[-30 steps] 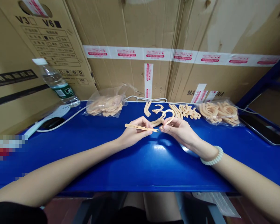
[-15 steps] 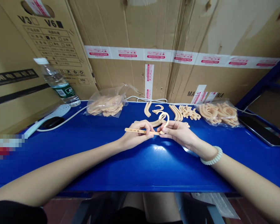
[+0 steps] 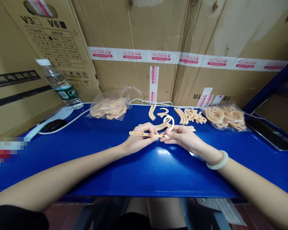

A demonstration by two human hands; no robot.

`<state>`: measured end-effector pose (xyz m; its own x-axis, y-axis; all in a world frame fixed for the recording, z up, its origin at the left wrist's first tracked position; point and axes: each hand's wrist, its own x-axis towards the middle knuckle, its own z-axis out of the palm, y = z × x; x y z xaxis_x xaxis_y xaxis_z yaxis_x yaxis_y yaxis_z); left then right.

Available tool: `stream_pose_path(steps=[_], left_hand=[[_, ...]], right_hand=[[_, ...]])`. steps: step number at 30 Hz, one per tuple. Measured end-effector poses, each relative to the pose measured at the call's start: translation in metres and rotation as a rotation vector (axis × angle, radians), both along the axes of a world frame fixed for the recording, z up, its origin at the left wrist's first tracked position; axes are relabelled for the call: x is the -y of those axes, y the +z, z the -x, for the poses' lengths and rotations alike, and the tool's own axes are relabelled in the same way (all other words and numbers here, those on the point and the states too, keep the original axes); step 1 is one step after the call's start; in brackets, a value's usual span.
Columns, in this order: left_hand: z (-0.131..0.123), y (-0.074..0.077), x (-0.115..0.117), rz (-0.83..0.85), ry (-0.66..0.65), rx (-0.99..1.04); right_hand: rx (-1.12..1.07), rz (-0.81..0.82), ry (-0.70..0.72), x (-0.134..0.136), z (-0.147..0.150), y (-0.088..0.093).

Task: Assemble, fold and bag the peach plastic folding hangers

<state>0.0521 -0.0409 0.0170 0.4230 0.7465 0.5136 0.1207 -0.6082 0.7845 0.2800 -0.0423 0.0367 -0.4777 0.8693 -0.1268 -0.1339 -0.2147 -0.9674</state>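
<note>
My left hand (image 3: 139, 142) is closed on a slim tan strip (image 3: 133, 133) with slots along it, held nearly level above the blue table. Opposite it, my right hand (image 3: 186, 139) pinches a tan hook-shaped piece (image 3: 173, 122), whose curve rises above the fingers. The lower end of the hook piece meets the strip's right end between both hands; whether they are joined I cannot tell. Just behind the hands, a longer curved tan piece (image 3: 159, 127) lies partly hidden.
Several curved strips (image 3: 181, 115) and small wavy pieces (image 3: 194, 115) lie at the back. Bagged tan parts stand left (image 3: 109, 108) and right (image 3: 224, 117). A water bottle (image 3: 64, 91), white cable (image 3: 62, 128) and dark tablet-like device (image 3: 271, 134) are around. Cardboard boxes (image 3: 134, 35) wall the rear.
My right hand's fingertips have shifted slightly left around the strip's end and the hook piece. My left hand stays nearly in place, still gripping the strip.
</note>
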Motion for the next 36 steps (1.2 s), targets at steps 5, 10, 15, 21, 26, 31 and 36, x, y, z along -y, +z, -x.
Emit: stream_pose_path(steps=[5, 10, 15, 21, 26, 31, 36], left_hand=[[0.0, 0.002, 0.001, -0.049, -0.001, -0.021], [0.0, 0.003, 0.003, -0.16, -0.01, -0.043], [-0.002, 0.004, 0.004, -0.194, -0.001, -0.083], [-0.002, 0.005, 0.005, -0.212, -0.003, -0.085], [-0.003, 0.006, 0.006, -0.068, -0.007, -0.067], [-0.004, 0.001, 0.0, 0.269, 0.065, 0.063], [-0.008, 0.0, 0.001, 0.408, 0.042, 0.209]], right_hand=[[-0.016, -0.006, -0.015, 0.003, 0.002, -0.001], [-0.016, -0.051, -0.041, 0.005, 0.006, -0.005], [0.012, -0.118, -0.075, 0.005, 0.008, -0.012], [0.055, -0.18, -0.12, 0.007, 0.01, -0.013], [0.088, -0.236, -0.144, 0.009, 0.012, -0.01], [0.135, -0.389, -0.143, 0.007, 0.011, -0.006], [0.185, -0.486, -0.164, 0.006, 0.011, -0.008]])
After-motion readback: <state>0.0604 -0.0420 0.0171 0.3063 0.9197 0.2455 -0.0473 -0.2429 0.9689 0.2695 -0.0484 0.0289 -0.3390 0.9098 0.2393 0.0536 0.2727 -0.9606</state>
